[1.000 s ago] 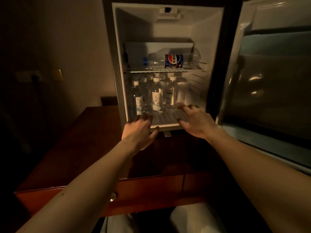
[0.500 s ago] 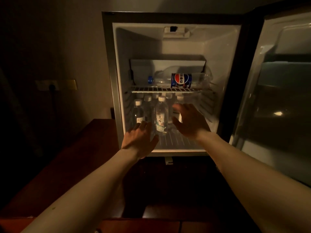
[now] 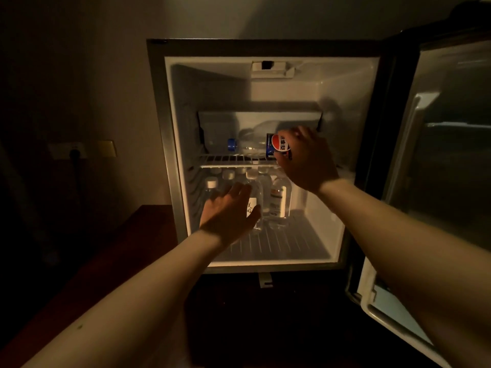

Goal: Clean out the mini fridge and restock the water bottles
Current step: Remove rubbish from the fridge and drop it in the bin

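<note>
The mini fridge [image 3: 353, 107] stands open and lit on a dark wooden cabinet. On its upper wire shelf [image 3: 225, 158] lies a clear cola bottle [image 3: 252, 140] with a blue cap on the left and a red-and-blue label. My right hand [image 3: 305, 160] is wrapped around the labelled middle of that bottle. On the lower shelf stand several small water bottles [image 3: 279, 203] with white caps. My left hand [image 3: 229, 213] reaches among them, fingers spread, touching the front one without a clear grip.
The fridge door [image 3: 446, 166] hangs open at the right, close to my right forearm. The wooden cabinet top [image 3: 127, 256] extends left and in front. A wall socket with a plug [image 3: 73, 152] sits on the dim wall at the left.
My right hand rose from the lower shelf to the upper one and closed on the cola bottle. My left hand moved further in, up to the water bottles. The view came closer.
</note>
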Available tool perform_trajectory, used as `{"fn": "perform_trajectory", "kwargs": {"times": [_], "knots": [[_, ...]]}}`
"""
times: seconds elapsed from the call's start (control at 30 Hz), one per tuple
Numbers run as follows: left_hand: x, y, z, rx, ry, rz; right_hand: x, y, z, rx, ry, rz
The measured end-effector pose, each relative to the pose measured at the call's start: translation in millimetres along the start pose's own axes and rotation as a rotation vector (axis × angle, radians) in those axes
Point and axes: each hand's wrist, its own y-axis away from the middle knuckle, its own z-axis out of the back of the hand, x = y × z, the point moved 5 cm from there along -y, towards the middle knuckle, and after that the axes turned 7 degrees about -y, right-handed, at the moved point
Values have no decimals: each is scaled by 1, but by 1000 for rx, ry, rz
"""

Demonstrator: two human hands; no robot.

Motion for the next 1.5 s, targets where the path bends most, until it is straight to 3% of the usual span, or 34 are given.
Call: {"fn": "perform_trajectory", "kwargs": {"times": [0.27,0.5,0.67,0.83,0.93,1.07,1.27,1.5], "knots": [[14,-8,3,24,9,32,-37,-29,-21,319,191,-127],[18,-8,-2,20,14,38,-27,-36,-16,291,364,-82],[18,-7,-4,26,21,27,-19,-28,-11,282,181,-68],[13,0,7,51,61,34,11,-8,21,133,102,-14],[7,6,14,74,76,45,28,18,36,76,-6,-65],[-9,23,16,133,135,67,36,76,32,133,-40,-189],[-58,64,7,158,183,-94,34,183,29,199,-167,-374],[-115,112,6,107,163,-422,31,281,70,238,-130,-536]]}}
